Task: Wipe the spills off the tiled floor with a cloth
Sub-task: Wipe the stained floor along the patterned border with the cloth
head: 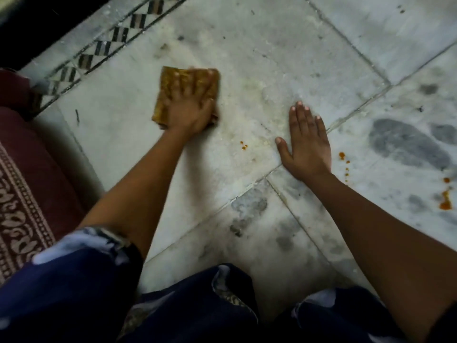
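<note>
A folded yellow-brown cloth lies flat on the pale marble floor. My left hand presses down on it with spread, straight fingers; the hand is blurred. My right hand rests palm down on the floor, fingers straight, to the right of the cloth. Small orange drops sit on the tile between my two hands. More orange spill drops lie just right of my right hand, and a larger orange smear is near the right edge.
A dark red patterned rug covers the floor at the left. A black-and-white checkered tile border runs diagonally at the upper left. Dark grey smudges mark the tiles on the right. My blue-clad knees fill the bottom.
</note>
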